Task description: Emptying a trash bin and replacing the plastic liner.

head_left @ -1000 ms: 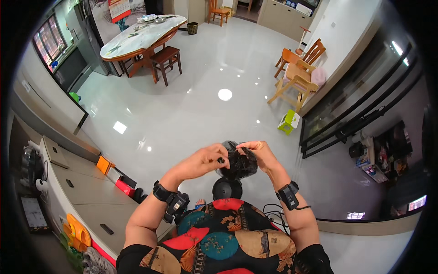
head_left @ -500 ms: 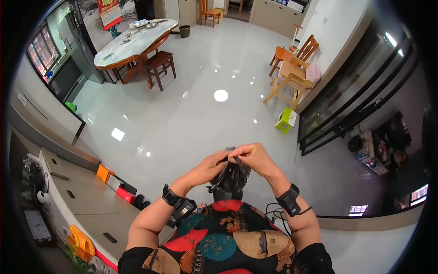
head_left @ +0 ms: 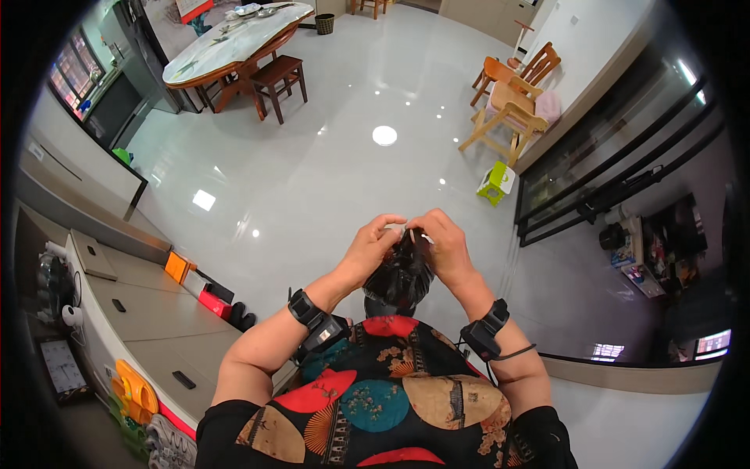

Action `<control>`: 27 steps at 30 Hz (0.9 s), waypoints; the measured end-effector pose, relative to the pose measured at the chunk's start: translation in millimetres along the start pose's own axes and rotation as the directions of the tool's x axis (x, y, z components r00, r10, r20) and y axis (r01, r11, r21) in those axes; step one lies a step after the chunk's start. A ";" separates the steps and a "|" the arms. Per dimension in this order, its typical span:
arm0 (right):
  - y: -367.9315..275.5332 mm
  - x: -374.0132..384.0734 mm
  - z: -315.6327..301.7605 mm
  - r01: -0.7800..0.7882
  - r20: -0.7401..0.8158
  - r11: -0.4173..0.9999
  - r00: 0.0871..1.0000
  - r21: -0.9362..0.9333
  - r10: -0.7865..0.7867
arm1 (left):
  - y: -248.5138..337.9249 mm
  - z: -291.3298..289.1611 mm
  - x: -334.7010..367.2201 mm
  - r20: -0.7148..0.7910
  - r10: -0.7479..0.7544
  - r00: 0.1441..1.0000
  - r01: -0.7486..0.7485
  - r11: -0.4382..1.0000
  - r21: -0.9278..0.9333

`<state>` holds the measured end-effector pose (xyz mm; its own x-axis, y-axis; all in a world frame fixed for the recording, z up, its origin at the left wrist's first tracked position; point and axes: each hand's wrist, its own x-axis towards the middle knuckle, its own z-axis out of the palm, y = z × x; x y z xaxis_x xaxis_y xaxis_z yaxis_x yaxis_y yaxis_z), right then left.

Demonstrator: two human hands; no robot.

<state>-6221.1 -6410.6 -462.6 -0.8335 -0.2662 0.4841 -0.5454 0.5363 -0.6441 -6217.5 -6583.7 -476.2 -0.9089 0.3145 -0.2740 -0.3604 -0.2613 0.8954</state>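
Note:
A thin, shiny black plastic bag (head_left: 399, 273) hangs bunched in front of my chest. My left hand (head_left: 370, 248) pinches its upper left edge, thumb and index finger curled together. On the other side my right hand (head_left: 444, 244) grips the upper right edge between thumb and fingers. The two hands are close together, fingertips only a little apart. Under the bag, a dark rounded shape (head_left: 380, 306) shows just above my patterned shirt; I cannot make out what it is. A black device is strapped to each wrist.
A low cabinet (head_left: 148, 324) runs along the left, with orange slippers (head_left: 136, 391) and grey shoes (head_left: 170, 444) by it. Ahead stand a marble-topped table (head_left: 234, 47), a brown stool (head_left: 280, 78), wooden chairs (head_left: 512, 102) and a green step stool (head_left: 494, 186). Glass sliding doors (head_left: 609, 203) line the right.
Both hands have risen slightly, away from my body, and the bag's top has come up with them. My fingertips have separated a little. The view has tilted downward.

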 end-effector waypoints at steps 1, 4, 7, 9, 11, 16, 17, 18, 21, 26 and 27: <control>0.8 -1.9 -1.2 0.014 -0.011 0.999 1.000 0.048 -0.013 | -0.3 -2.4 0.6 0.075 0.004 0.997 -0.008 0.998 0.054; 0.2 -4.9 -4.6 0.109 -0.032 0.993 0.994 0.042 -0.107 | -4.2 -4.7 -0.4 0.160 0.011 0.987 -0.034 0.989 0.142; 2.7 -4.4 -7.0 0.129 -0.019 0.988 0.992 0.083 -0.128 | -12.9 -7.4 3.6 0.154 0.046 0.987 -0.075 0.979 0.188; 4.3 -5.5 -7.8 0.107 -0.012 0.990 0.994 0.090 -0.106 | -12.7 -6.9 4.1 0.145 0.060 0.988 -0.089 0.974 0.207; 4.9 -7.4 -8.2 0.086 -0.007 0.992 0.996 0.091 -0.086 | -10.8 -6.5 4.3 0.107 0.052 0.993 -0.084 0.944 0.318; 4.7 -33.2 -22.1 0.079 0.038 0.997 0.996 -0.018 -0.078 | -33.0 -9.3 21.0 -0.073 0.049 0.996 -0.045 0.998 0.053; -1.6 -41.3 -27.5 0.083 0.083 0.996 0.993 0.015 -0.084 | -33.6 -12.8 26.7 -0.029 -0.053 0.998 0.047 0.985 -0.164; 0.3 -51.3 -27.4 0.057 0.060 0.998 0.997 -0.005 -0.057 | -37.6 -14.1 33.6 0.006 -0.070 0.998 0.070 0.986 -0.152; -4.1 -93.3 -27.2 -0.092 0.039 0.996 0.995 0.000 0.092 | -58.5 -8.0 41.4 0.184 -0.230 0.956 0.227 0.973 0.041; -44.1 -161.6 -19.0 -0.566 -0.183 0.779 0.764 0.270 0.618 | -93.3 11.6 33.2 0.325 -0.314 0.892 0.197 0.918 0.345; -53.7 -172.9 -14.8 -0.624 -0.176 0.677 0.671 0.390 0.720 | -102.3 11.7 33.3 0.365 -0.362 0.858 0.217 0.898 0.382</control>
<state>-6046.4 -6381.6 -502.9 -0.9366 0.3486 -0.0347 0.1167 0.2169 -0.9692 -6208.4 -6535.8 -572.8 -0.5728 0.6971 -0.4313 -0.4404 0.1821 0.8792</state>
